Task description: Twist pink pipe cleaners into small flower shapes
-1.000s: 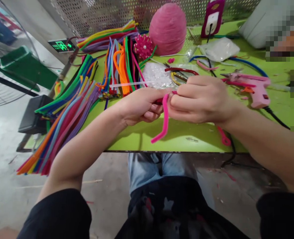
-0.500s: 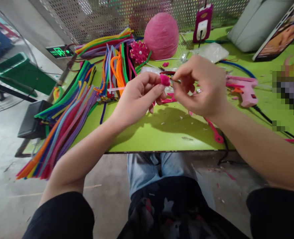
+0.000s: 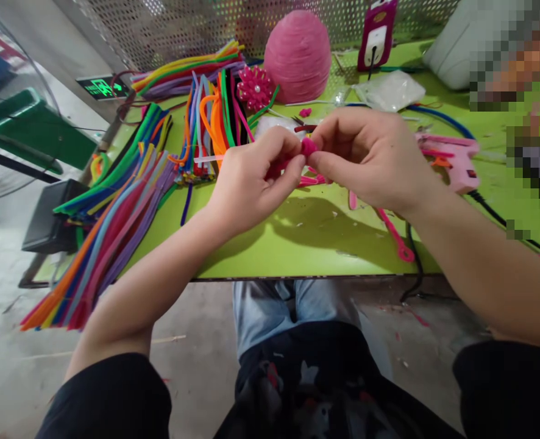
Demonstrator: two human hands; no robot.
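Both hands meet above the green table, pinching a small magenta fuzzy piece, which looks like bent pipe cleaner. My left hand is closed on its left side with thumb and forefinger. From the right, the thumb and fingertips of my right hand press on the same piece, hiding part of it. Beneath the hands lie more pink pieces, partly covered. Just behind them a dark red handle tip shows; the rest of that tool is hidden.
Bundles of coloured pipe cleaners overhang the table's left edge. A magenta beaded flower sits beside a pink wrapped dome at the back. A pink glue gun with a black cord lies right, near a clear plastic bag and power strip.
My right fingers have moved left and now touch the magenta piece, where before they pinched a thin dark item beside it. The piece looks more covered. The view has shifted slightly.
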